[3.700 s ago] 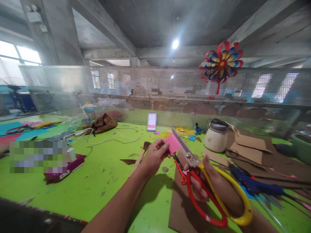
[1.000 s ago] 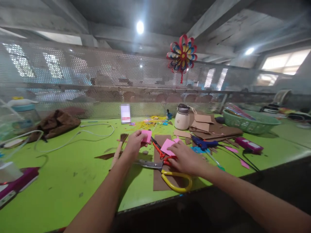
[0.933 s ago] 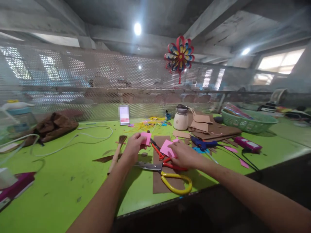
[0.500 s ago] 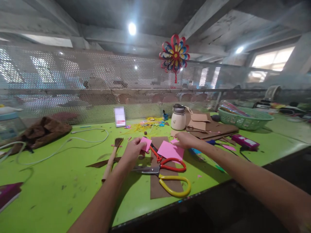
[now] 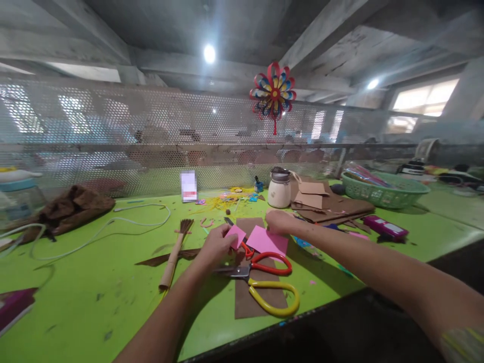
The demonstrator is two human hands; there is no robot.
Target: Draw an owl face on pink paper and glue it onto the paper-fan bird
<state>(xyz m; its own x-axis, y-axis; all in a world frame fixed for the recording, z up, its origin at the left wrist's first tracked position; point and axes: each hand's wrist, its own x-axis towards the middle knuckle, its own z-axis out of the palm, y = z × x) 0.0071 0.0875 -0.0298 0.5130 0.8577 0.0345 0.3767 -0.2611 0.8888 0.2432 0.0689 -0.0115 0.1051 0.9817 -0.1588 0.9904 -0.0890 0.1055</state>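
Purple object (image 5: 15,308), partial (left edge)

The left hand (image 5: 219,244) and the right hand (image 5: 280,222) are both bare, and bare is also the left forearm (image 5: 166,307), up to where the view cuts it. The right forearm (image 5: 363,257) is bare for most of its length, slim near the wrist and wider near the elbow. In the lower right corner there begins a sleeve (image 5: 463,345), greyish, with yellow-green stripes; the cloth is blurred there, so its pattern may be not exactly as I describe.
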